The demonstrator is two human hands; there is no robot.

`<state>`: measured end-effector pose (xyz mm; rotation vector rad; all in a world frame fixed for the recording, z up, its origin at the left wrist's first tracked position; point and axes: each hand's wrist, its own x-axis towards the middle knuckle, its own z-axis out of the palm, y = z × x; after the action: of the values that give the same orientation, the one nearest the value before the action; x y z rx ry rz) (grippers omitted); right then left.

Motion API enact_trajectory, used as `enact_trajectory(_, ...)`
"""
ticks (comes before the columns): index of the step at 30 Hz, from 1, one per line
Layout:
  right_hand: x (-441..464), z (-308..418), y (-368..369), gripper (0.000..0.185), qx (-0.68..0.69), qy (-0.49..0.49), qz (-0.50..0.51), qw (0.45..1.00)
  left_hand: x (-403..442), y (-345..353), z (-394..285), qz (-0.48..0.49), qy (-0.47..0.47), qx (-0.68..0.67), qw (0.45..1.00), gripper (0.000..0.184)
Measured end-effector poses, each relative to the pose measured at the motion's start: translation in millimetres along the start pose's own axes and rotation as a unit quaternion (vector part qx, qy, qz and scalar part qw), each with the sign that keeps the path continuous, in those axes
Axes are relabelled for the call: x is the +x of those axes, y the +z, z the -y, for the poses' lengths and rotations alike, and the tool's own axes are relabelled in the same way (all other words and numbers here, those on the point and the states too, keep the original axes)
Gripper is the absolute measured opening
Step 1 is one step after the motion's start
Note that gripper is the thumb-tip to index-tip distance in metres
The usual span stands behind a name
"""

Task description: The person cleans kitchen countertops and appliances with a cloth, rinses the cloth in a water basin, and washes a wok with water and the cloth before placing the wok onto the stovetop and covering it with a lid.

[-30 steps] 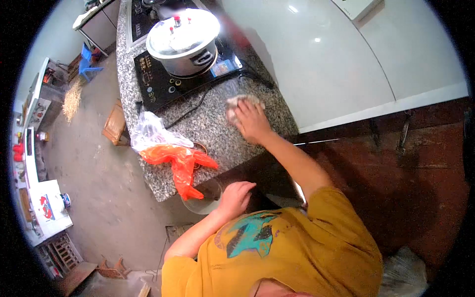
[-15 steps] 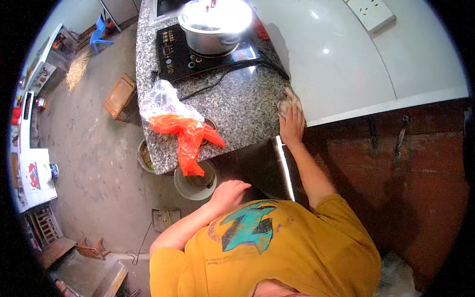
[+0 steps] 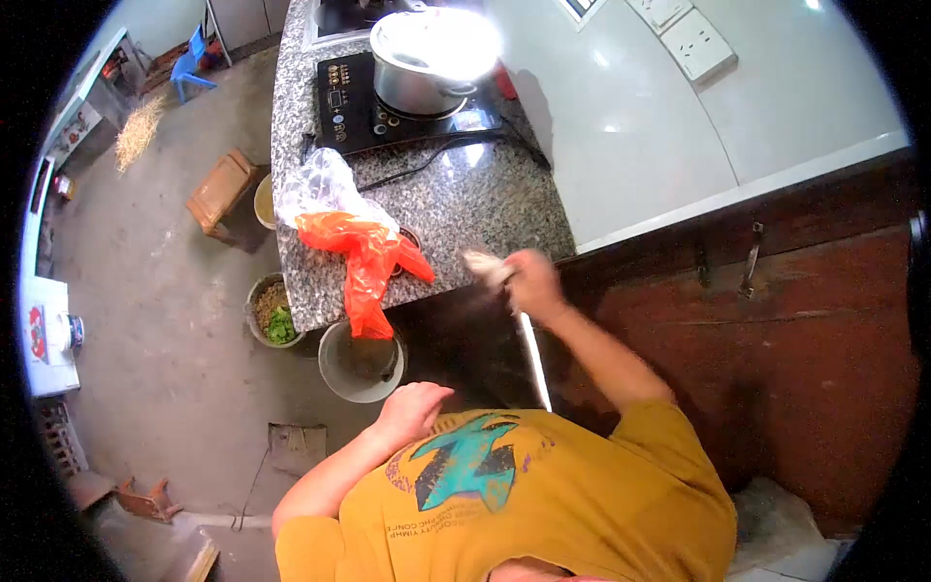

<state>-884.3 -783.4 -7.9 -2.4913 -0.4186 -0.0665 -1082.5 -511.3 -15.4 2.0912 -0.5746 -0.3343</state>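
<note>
A pale, crumpled cloth is in my right hand, at the front edge of the granite counter; hand and cloth are slightly blurred. My left hand is held in front of my shirt, fingers curled together, just below a translucent bucket. I cannot make out anything in it. An orange plastic bag with a clear bag lies at the counter's left corner and hangs over the edge above the bucket. A round rim shows partly behind the orange bag.
A silver pot stands on a black induction cooker, its cable running across the counter. On the floor at left are a wooden stool, a bucket with green leaves and a blue chair. Sockets sit on the wall.
My right hand has moved with the cloth from the counter beside the wall to the front edge, further left. My left hand stays in front of my shirt. The view has shifted.
</note>
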Motion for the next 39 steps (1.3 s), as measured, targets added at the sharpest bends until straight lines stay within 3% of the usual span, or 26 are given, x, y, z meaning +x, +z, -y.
enact_trajectory(2, 34.8, 2.1, -70.9, 0.025, 0.164, 0.066, -0.035, 0.984, -6.6, 1.8, 5.9, -0.013, 0.001, -0.007, 1.0, 0.027)
enact_trajectory(3, 55.4, 28.6, -116.8, 0.028, -0.081, -0.073, -0.153, 0.982, -9.0, 6.1, 8.9, -0.021, 0.001, -0.011, 1.0, 0.027)
enact_trajectory(5, 99.4, 60.2, -200.5, 0.032, -0.202, -0.216, -0.211, 0.932, -9.6, 11.8, 9.1, -0.024, 0.002, -0.024, 0.999, 0.028)
enact_trajectory(8, 145.3, 98.3, -270.5, 0.035, -0.483, -0.27, -0.159, 0.818, -2.3, 18.3, 4.1, -0.025, 0.012, -0.034, 0.999, 0.029)
enact_trajectory(11, 159.4, 35.3, -262.0, 0.045, -0.66, -0.069, -0.014, 0.748, 4.2, 28.8, 4.4, -0.032, 0.003, -0.055, 0.998, 0.03)
enact_trajectory(14, 177.5, -20.6, -237.0, 0.052, -0.63, -0.14, -0.013, 0.764, 9.0, 37.0, 6.9, -0.029, -0.021, -0.067, 0.997, 0.03)
enact_trajectory(18, 222.2, -62.4, -186.0, 0.047, -0.587, -0.179, 0.028, 0.789, 13.7, 46.6, 16.8, -0.034, -0.04, -0.066, 0.996, 0.03)
enact_trajectory(21, 228.4, -86.8, -135.0, 0.053, -0.55, -0.089, 0.056, 0.828, 13.9, 50.2, 18.5, -0.046, -0.056, -0.062, 0.995, 0.03)
enact_trajectory(24, 151.4, -123.4, -88.8, 0.045, -0.517, -0.12, 0.099, 0.842, 8.4, 47.5, 21.6, -0.051, -0.069, -0.062, 0.994, 0.031)
enact_trajectory(25, 127.5, -114.7, -82.2, 0.045, -0.555, -0.126, 0.164, 0.806, 4.2, 46.3, 22.1, -0.053, -0.074, -0.064, 0.994, 0.032)
enact_trajectory(26, 102.7, -140.3, -74.7, 0.047, -0.468, -0.121, 0.162, 0.86, -0.8, 43.9, 22.8, -0.055, -0.077, -0.064, 0.993, 0.032)
enact_trajectory(27, 77.8, -147.9, -69.5, 0.05, -0.466, -0.15, 0.14, 0.861, -6.4, 40.6, 23.4, -0.059, -0.08, -0.065, 0.993, 0.033)
enact_trajectory(30, 47.0, -162.2, -74.9, 0.049, -0.573, -0.258, 0.241, 0.74, -26.6, 37.5, 28.8, -0.073, -0.084, -0.058, 0.992, 0.034)
enact_trajectory(32, 43.3, -81.1, -80.3, 0.029, -0.518, 0.008, 0.3, 0.801, -39.7, 32.2, 29.9, -0.08, -0.089, -0.054, 0.991, 0.033)
enact_trajectory(34, 30.6, -35.0, -91.9, 0.022, -0.465, 0.083, 0.365, 0.802, -53.2, 32.3, 30.1, -0.082, -0.117, -0.06, 0.988, 0.03)
enact_trajectory(36, 9.0, -28.9, -115.7, 0.026, -0.438, -0.026, 0.454, 0.775, -64.2, 39.4, 32.9, -0.075, -0.145, -0.08, 0.983, 0.027)
enact_trajectory(38, 29.8, -38.4, -125.3, 0.015, -0.493, -0.001, 0.296, 0.818, -67.4, 37.6, 28.7, -0.065, -0.164, -0.105, 0.979, 0.025)
enact_trajectory(39, 53.0, -22.2, -141.7, 0.009, -0.408, -0.138, 0.177, 0.885, -65.1, 34.0, 25.3, -0.068, -0.164, -0.114, 0.978, 0.025)
